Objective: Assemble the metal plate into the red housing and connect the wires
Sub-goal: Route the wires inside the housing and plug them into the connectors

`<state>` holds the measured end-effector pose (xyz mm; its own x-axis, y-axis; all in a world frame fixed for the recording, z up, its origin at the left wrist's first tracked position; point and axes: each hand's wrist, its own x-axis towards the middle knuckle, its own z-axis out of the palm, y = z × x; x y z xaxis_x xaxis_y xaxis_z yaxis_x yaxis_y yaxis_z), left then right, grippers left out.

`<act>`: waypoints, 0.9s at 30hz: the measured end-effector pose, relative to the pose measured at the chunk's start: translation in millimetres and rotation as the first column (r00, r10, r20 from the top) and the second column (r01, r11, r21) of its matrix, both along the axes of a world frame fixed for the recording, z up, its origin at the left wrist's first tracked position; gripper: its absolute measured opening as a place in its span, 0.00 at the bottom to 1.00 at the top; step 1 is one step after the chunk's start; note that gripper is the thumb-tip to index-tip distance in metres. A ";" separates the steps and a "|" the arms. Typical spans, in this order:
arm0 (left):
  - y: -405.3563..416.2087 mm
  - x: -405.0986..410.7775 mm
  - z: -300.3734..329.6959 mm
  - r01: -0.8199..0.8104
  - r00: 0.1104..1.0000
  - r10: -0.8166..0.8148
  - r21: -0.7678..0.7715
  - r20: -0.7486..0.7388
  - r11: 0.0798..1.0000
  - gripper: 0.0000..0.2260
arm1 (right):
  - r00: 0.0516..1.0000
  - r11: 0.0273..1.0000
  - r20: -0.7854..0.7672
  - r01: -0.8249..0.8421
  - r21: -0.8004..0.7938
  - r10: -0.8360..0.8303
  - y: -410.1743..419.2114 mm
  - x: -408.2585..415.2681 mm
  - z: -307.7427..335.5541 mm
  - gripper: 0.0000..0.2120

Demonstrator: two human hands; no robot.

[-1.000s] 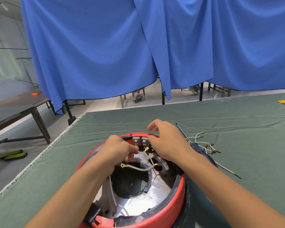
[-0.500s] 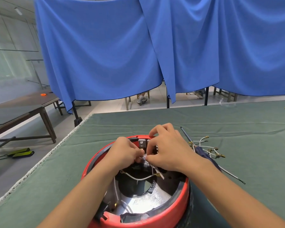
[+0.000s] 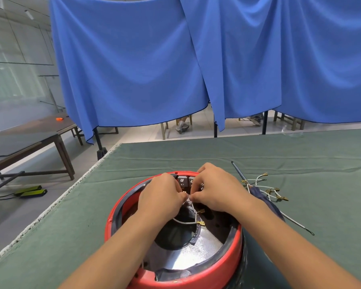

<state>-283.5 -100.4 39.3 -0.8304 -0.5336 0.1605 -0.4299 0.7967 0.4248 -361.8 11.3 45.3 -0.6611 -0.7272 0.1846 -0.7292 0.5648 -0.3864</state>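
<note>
Red housing [image 3: 173, 274] sat on the green desk [image 3: 300, 163] directly below the person, its open side up and the shiny metal plate [image 3: 188, 255] already lying inside it near the close rim. Both hands met over the far half of the opening: the left hand [image 3: 161, 198] and right hand [image 3: 218, 195] had fingers curled and fingertips nearly touching, each pinching the same thin white wire [image 3: 193, 207] at its upper end. From that pinch the wire ran down and toward the person, ending in brass terminals [image 3: 201, 223] that hung free above the plate. Just beyond the fingertips, against the far wall of the housing, stood a grey terminal block [image 3: 184, 181], so the coming push would likely go away from the body; neither hand looked clearly nearer to it. Spare wires [image 3: 267, 189] lay on the desk just right of the housing. No brand or writing could be read; marks on the block were too small to tell.
</note>
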 end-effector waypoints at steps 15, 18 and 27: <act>-4.6 -9.5 -5.9 -0.071 0.997 0.070 -0.007 -0.033 0.997 0.07 | 0.998 0.996 0.025 0.052 -0.069 -0.051 3.3 -1.8 -1.4 0.17; -4.4 -10.6 -6.2 -0.078 0.996 0.078 0.001 -0.034 0.997 0.07 | 0.999 0.997 0.011 0.043 -0.068 -0.042 3.6 -1.2 -0.5 0.16; -3.7 -11.9 -6.1 -0.089 0.995 0.089 0.014 -0.034 0.996 0.07 | 0.999 0.997 -0.003 0.039 -0.066 -0.040 4.1 -0.8 -0.1 0.15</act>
